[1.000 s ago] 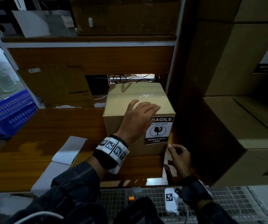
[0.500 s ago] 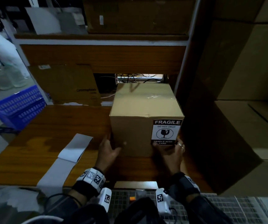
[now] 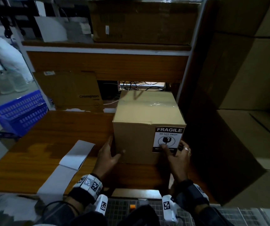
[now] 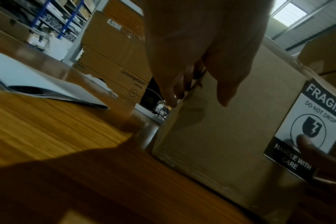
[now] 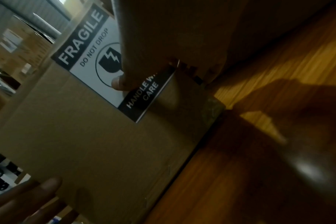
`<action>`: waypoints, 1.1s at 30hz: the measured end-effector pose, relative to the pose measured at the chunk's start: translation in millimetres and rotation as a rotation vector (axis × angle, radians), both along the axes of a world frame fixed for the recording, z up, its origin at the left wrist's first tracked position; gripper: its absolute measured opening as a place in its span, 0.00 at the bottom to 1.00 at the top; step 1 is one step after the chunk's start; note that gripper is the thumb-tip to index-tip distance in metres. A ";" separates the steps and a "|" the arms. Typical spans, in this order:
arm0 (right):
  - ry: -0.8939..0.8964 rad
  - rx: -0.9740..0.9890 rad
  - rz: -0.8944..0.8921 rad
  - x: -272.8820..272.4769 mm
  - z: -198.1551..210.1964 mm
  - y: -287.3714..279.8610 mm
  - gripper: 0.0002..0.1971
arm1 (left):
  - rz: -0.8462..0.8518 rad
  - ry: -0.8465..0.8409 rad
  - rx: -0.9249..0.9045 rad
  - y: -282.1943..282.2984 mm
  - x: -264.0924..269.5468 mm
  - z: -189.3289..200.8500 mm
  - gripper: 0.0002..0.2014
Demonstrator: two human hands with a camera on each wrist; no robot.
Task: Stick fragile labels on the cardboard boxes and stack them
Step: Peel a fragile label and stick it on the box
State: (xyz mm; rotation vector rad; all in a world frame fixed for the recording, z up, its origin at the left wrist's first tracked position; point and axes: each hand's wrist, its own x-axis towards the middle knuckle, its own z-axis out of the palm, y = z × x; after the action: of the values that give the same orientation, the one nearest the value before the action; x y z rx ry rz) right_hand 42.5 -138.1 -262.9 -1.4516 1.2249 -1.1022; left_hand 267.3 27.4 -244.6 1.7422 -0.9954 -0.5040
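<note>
Both hands now at the lower corners of the cardboard box [image 3: 147,121]; a second ago the left hand [image 3: 107,154] lay on the box top and the right hand [image 3: 179,156] hung below its lower right corner. Left hand: fingers round the left side wall, thumb on the front face, grasping the box at its lower left edge. Right hand: thumb pressed on the fragile label [image 3: 168,139], fingers round the right side wall, also grasping the box. Label sits flat on the front face, upper right part. Box stands upright on the wooden table [image 3: 49,144], centre right of the head view. White backing sheets [image 3: 72,162] lie on the table, lower left, well apart from the box. Blue crate [image 3: 20,110] at far left. Stacked brown cartons [image 3: 253,79] fill the right side.
</note>
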 end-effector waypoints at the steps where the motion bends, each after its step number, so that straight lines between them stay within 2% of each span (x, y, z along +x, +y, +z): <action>1: -0.046 -0.005 0.004 -1.2 5.1 -2.8 0.43 | 0.001 -0.009 -0.021 0.1 2.1 1.5 0.42; 5: -0.182 0.001 0.070 -8.1 22.9 -9.3 0.31 | 0.001 -0.034 -0.113 -1.2 2.4 12.2 0.44; 9: -0.211 -0.004 0.114 -12.6 26.0 -8.2 0.31 | 0.020 -0.010 -0.148 -4.6 -3.1 15.9 0.41; 12: -0.193 -0.018 0.105 -14.8 30.7 -8.7 0.25 | 0.037 0.017 -0.164 -3.9 -7.6 17.7 0.41; 19: -0.146 -0.032 0.109 -21.9 36.7 -16.5 0.23 | 0.059 0.064 -0.180 -2.3 -24.2 23.2 0.36; 27: -0.236 -0.084 0.148 -45.4 64.5 -1.6 0.18 | 0.119 -0.036 -0.296 20.0 -56.8 52.2 0.33; 33: -0.274 -0.206 0.165 -64.3 106.3 20.7 0.13 | 0.131 -0.169 -0.359 40.6 -66.2 79.7 0.37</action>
State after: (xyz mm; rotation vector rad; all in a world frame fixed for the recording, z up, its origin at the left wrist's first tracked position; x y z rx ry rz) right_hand -21.8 -117.4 -156.6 -1.4672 0.8051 -1.2926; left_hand 201.1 68.1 -164.9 1.5289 -1.0109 -0.0863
